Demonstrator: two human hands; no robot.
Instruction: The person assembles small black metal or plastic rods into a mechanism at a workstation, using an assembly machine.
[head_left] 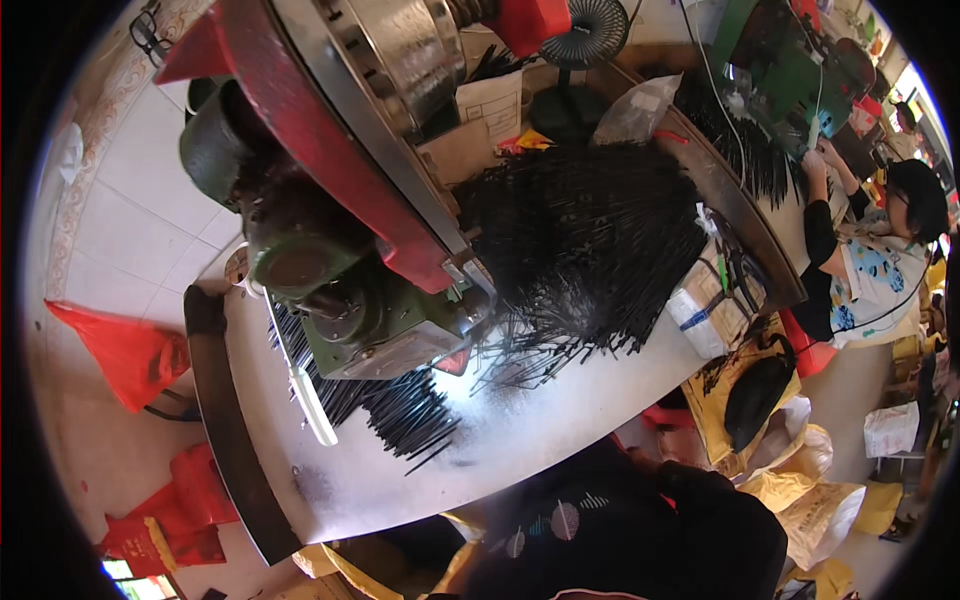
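Neither of my hands shows; dark clothing with a leaf print (pixel 565 520) fills the lower middle, and a dark sleeve (pixel 700 495) seems to lie at its right. In front of me is a pale worktable (pixel 530 430) carrying a green machine (pixel 375 325) with a red guard (pixel 330 130). To the machine's right lies a big heap of thin black rods (pixel 600 240). A smaller bunch of black rods (pixel 405 415) rests under and in front of the machine. A white bar-shaped lamp (pixel 312 405) hangs at the machine's left.
A taped white package (pixel 710 310) stands at the table's right edge. A small black fan (pixel 585 35) is at the back. Yellow sacks (pixel 800 490) lie on the floor at right. Another person (pixel 870 250) works at a second green machine (pixel 790 70). Red cloth (pixel 140 350) is at left.
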